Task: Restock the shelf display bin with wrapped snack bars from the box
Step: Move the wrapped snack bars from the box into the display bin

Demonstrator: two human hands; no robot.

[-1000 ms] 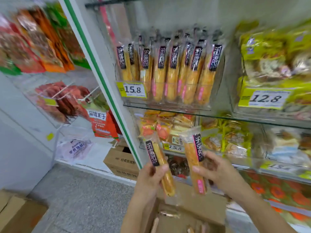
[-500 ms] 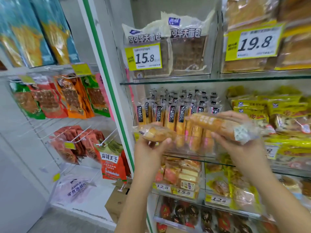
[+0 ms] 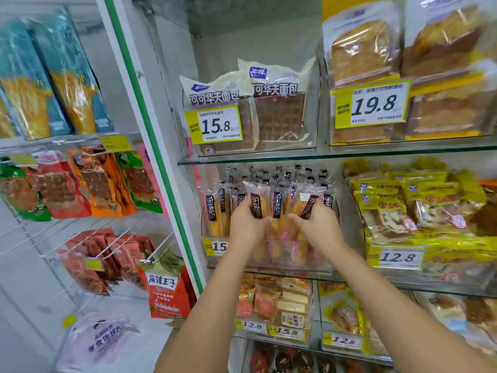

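left hand [image 3: 246,224] fingers wrapped on left bar [image 3: 256,201], long axis upright, black label end up above fingers | right hand [image 3: 318,228] fingers gripping right bar [image 3: 306,204], near upright, top tipped right | both at display bin [image 3: 295,265] front | stocked bars [image 3: 215,211] upright behind fingers

Looks like a snack shop: glass shelves [image 3: 255,159] stacked with wrapped breads [image 3: 279,114], yellow price tags [image 3: 372,105] along front edges, packets [image 3: 56,189] on wire hooks [image 3: 158,249].

Above the left hand [image 3: 246,224], a glass shelf [image 3: 269,157]; to its left, a white upright with green stripe [image 3: 129,76]; farther left, a wire peg rack [image 3: 32,232] on a white wall [image 3: 16,278]. Even, diffuse lighting throughout.
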